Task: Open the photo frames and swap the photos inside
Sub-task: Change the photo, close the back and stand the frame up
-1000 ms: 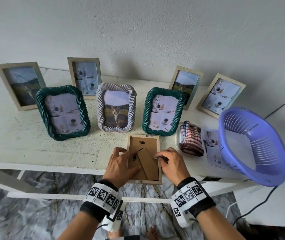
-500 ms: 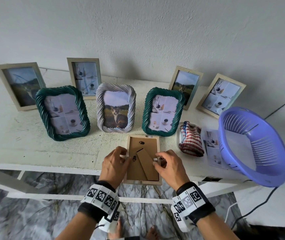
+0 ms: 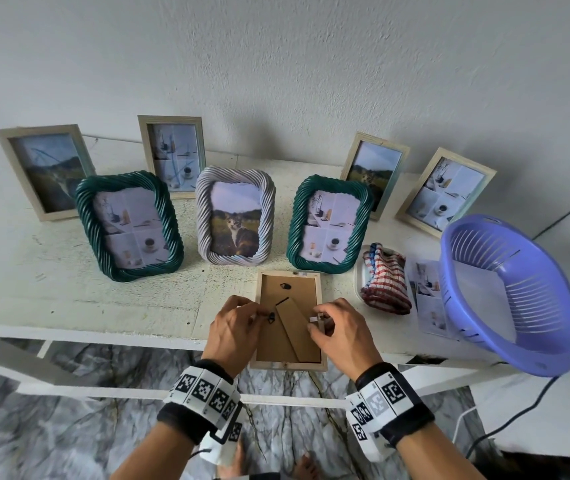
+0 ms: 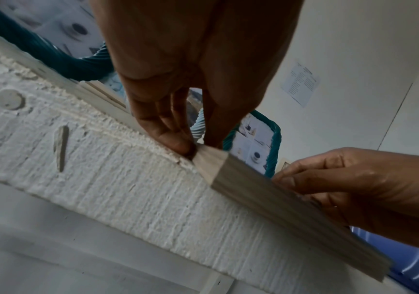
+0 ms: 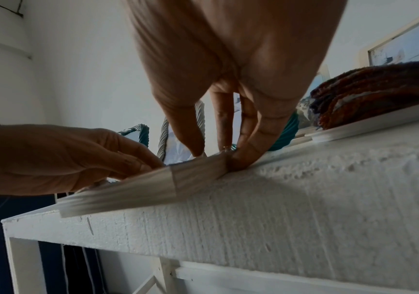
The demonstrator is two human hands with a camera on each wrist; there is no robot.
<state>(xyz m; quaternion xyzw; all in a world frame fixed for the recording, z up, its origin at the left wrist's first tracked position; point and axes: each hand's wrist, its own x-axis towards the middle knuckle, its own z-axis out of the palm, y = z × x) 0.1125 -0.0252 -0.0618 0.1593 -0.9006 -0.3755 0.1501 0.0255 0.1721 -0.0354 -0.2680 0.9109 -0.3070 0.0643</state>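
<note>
Head view: my left hand (image 3: pixel 233 329) and right hand (image 3: pixel 340 332) sit on the frame (image 3: pixel 288 367), which lies face down at the table's (image 3: pixel 103 306) front edge, its near end past the lip. My left fingers (image 4: pixel 170 139) are curled onto the frame's left rail, tips by a small black clip (image 3: pixel 271 318). My right thumb and fingers (image 5: pixel 251 151) are bent together at the right rail, pinching at a small tab (image 3: pixel 314 319) there. The brown stand (image 3: pixel 294 332) lies slanted across the backing between my hands. Just right sits a striped cloth (image 3: pixel 385 285), then loose photos (image 3: pixel 427 296) and a purple basket (image 3: pixel 515 296). Beyond stand a green frame (image 3: pixel 129 225), a white frame (image 3: pixel 235 216) with a cat photo, another green one (image 3: pixel 328 223), and four wooden frames against the wall (image 3: pixel 276 64).
</note>
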